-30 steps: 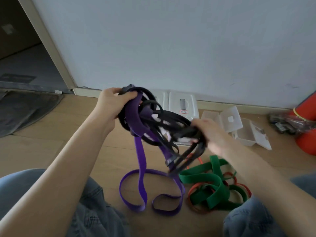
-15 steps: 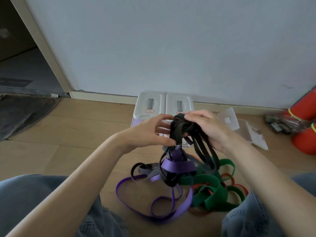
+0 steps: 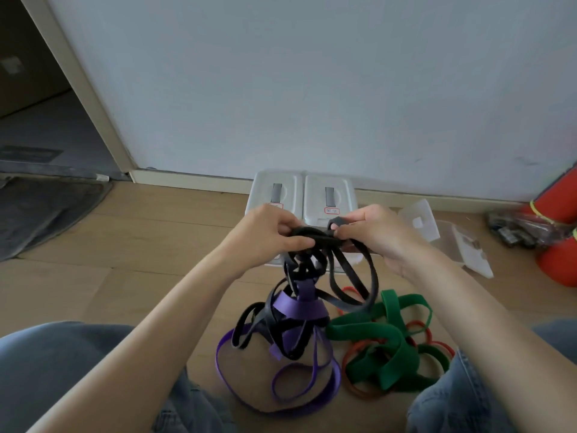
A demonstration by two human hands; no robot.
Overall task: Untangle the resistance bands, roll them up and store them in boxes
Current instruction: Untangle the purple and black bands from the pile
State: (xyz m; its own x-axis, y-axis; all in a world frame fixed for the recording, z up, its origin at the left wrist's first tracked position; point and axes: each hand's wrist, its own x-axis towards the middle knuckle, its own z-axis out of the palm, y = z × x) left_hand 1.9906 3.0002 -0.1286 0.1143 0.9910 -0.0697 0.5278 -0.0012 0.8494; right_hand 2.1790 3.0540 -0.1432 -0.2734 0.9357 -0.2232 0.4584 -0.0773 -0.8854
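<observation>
A tangle of black bands (image 3: 337, 276) hangs above the wooden floor, knotted lower down with a purple band (image 3: 296, 307) whose loops trail on the floor. My left hand (image 3: 268, 235) pinches the top of the black bunch from the left. My right hand (image 3: 374, 235) grips the same bunch from the right, a black loop poking up past its thumb. Green bands (image 3: 387, 339) and thin red bands (image 3: 352, 385) lie heaped on the floor at the right. Two closed white boxes (image 3: 331, 195) stand against the wall behind my hands.
An open clear plastic box (image 3: 468, 245) lies right of the white boxes. Red cylinders (image 3: 559, 248) and a dark bagged bundle (image 3: 512, 228) sit at the far right. A grey mat (image 3: 46, 210) and a doorway are at the left. My knees in jeans frame the bottom.
The hands have come together at the top of the black bunch and moved slightly apart. The purple band has dropped lower, with more of its loops on the floor.
</observation>
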